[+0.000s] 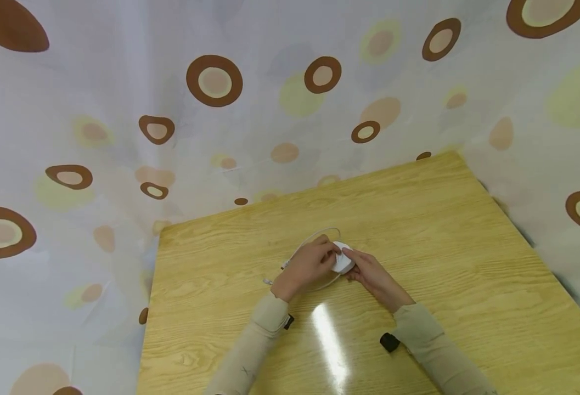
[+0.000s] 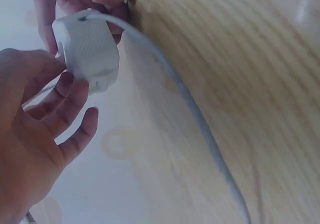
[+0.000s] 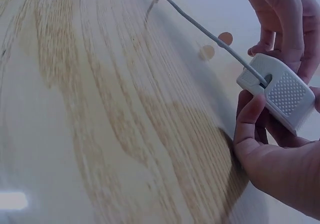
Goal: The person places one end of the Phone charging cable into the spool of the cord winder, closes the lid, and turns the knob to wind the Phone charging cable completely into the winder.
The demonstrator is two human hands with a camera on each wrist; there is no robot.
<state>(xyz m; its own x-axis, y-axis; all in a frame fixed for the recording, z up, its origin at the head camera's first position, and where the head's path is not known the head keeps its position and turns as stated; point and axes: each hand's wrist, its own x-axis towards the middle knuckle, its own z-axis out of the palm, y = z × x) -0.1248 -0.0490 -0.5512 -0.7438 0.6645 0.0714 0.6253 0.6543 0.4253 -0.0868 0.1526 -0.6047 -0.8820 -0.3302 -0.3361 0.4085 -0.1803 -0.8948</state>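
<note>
A small white cable winder (image 1: 342,259) with dimpled sides is held between both hands above the wooden table. My right hand (image 1: 375,277) grips it, thumb on top and fingers wrapped underneath. Bent fingertips of my left hand (image 1: 309,262) pinch at its upper face, the other fingers loosely curled in the left wrist view. A thin white cable (image 2: 192,104) leaves the winder (image 3: 287,94) through a slot in its side. To the left, the cable's plug ends (image 1: 268,281) lie beside the left wrist. Fingers hide part of the winder's face.
The wood-grain table (image 1: 210,318) meets a pale curtain (image 1: 250,33) with brown rings at its back and sides. A bright light reflection (image 1: 331,345) lies on the tabletop between the forearms. Black wrist devices (image 1: 389,342) sit at the sleeves.
</note>
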